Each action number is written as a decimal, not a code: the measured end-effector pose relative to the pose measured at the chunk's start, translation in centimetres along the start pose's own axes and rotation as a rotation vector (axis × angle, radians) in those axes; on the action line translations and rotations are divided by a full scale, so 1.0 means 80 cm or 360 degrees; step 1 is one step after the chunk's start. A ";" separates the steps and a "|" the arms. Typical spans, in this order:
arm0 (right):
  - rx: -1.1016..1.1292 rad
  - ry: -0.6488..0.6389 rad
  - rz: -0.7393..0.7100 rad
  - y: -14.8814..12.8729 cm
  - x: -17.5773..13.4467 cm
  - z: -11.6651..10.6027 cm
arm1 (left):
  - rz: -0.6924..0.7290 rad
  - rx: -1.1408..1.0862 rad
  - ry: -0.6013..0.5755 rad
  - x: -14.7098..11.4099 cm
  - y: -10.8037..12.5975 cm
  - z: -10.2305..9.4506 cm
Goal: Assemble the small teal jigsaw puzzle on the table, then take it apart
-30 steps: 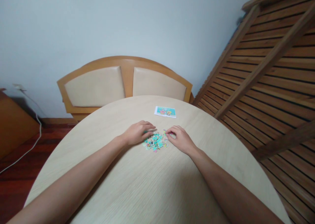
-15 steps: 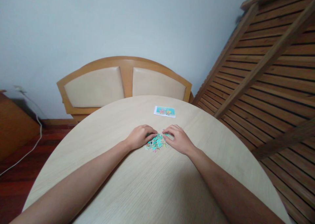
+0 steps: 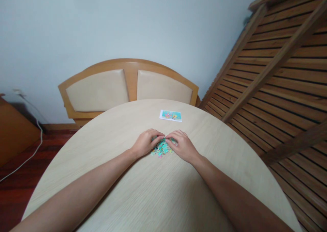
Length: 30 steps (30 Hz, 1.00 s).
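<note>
While looking across from the left, saw an orange-brown wooden cabinet [image 3: 15,130] and a white cable [image 3: 41,134] looping down from a wall socket [image 3: 17,90] and across dark red floorboards [image 3: 12,204]. Next found a wooden backrest [image 3: 130,80] with two cream padded panels, between the pale wall [image 3: 127,24] and the round wood-grain table [image 3: 143,194]. Held the left hand [image 3: 146,142] at the left edge of a heap of jigsaw pieces [image 3: 162,149], with thumb and fingertips narrowed; could not tell whether gripping a piece. Saw the heap lying on the table, mostly turquoise with bits of pink and yellow, partly covered by both hands. Beyond it, noted a picture card [image 3: 170,115] showing a pink and a yellow cartoon figure; found any lettering too small to read. Held the right hand [image 3: 184,146] at the heap's right edge in a narrow pinch, with fingertips close to the left ones; again could not tell about a piece. Farther right, saw a slatted wooden panel [image 3: 277,60] slanting upward.
</note>
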State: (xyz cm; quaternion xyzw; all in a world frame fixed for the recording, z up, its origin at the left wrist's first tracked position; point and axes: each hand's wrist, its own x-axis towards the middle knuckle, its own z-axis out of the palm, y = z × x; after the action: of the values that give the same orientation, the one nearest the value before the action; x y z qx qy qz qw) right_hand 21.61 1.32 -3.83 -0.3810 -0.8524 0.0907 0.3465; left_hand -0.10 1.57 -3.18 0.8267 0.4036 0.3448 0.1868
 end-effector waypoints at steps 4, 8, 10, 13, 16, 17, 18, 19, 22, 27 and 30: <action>0.0061 -0.0009 0.0015 0.001 -0.001 0.006 | -0.0003 -0.0057 -0.0005 -0.001 0.000 0.002; 0.0109 0.0100 0.0125 0.007 0.000 0.007 | -0.0044 -0.0005 0.0069 0.000 -0.001 0.000; 0.0092 0.0169 0.0228 0.014 0.001 0.007 | -0.0060 0.0062 0.0117 0.001 -0.003 -0.002; -0.0006 0.0221 0.0378 0.030 -0.001 0.006 | -0.0110 0.0115 0.0188 0.003 -0.009 -0.004; -0.0132 0.0255 0.0475 0.046 -0.004 0.007 | -0.0235 0.0051 0.0252 0.004 -0.020 -0.005; -0.0166 0.0265 0.0495 0.050 -0.005 0.007 | -0.0278 0.0037 0.0274 0.004 -0.023 -0.005; -0.0196 0.0277 0.0510 0.053 -0.007 0.008 | -0.0316 0.0035 0.0292 0.004 -0.027 -0.005; -0.0219 0.0292 0.0518 0.054 -0.008 0.009 | -0.0350 0.0048 0.0306 0.004 -0.030 -0.004; -0.0256 0.0344 0.0507 0.056 -0.010 0.011 | -0.0423 0.0150 0.0293 0.004 -0.037 -0.005; -0.0280 0.0326 0.0519 0.052 -0.008 0.008 | -0.0491 0.0342 0.0187 0.003 -0.037 -0.007; -0.0203 0.0229 0.0377 0.041 -0.006 0.004 | -0.0490 0.0403 0.0164 0.002 -0.036 -0.007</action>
State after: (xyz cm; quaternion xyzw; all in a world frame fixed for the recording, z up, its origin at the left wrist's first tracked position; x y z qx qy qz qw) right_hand 23.54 3.28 -5.71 -0.5057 -0.7784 0.0492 0.3687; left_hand -1.97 3.46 -4.39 0.7534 0.5743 0.3004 0.1111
